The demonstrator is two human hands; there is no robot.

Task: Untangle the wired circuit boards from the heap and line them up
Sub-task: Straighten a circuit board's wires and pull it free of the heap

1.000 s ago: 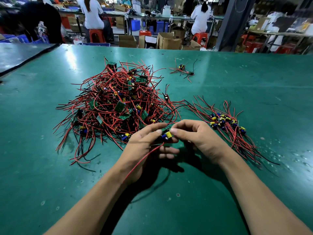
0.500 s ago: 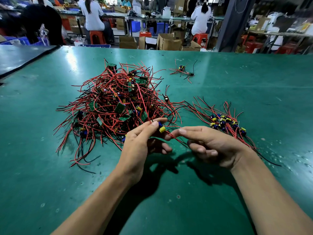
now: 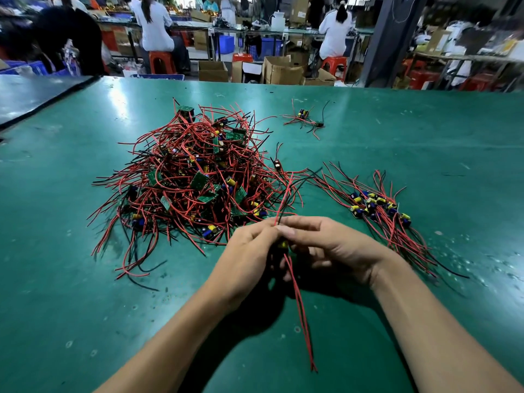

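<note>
A tangled heap of small green circuit boards with red and black wires lies on the green table, left of centre. To the right, several boards lie side by side, their wires fanned out. My left hand and my right hand meet just in front of the heap, and both hold one wired board between their fingers. Its red wires hang down toward me, while others rise above my fingers. The board itself is mostly hidden; only a yellow part shows.
Two stray wired boards lie apart at the back of the green table. A dark table edge runs at the far left. Behind the table stand cardboard boxes, red stools and seated people.
My hands have closed together on the board. Its wires have swung from lying across my hands toward the heap to hanging straight down toward me.
</note>
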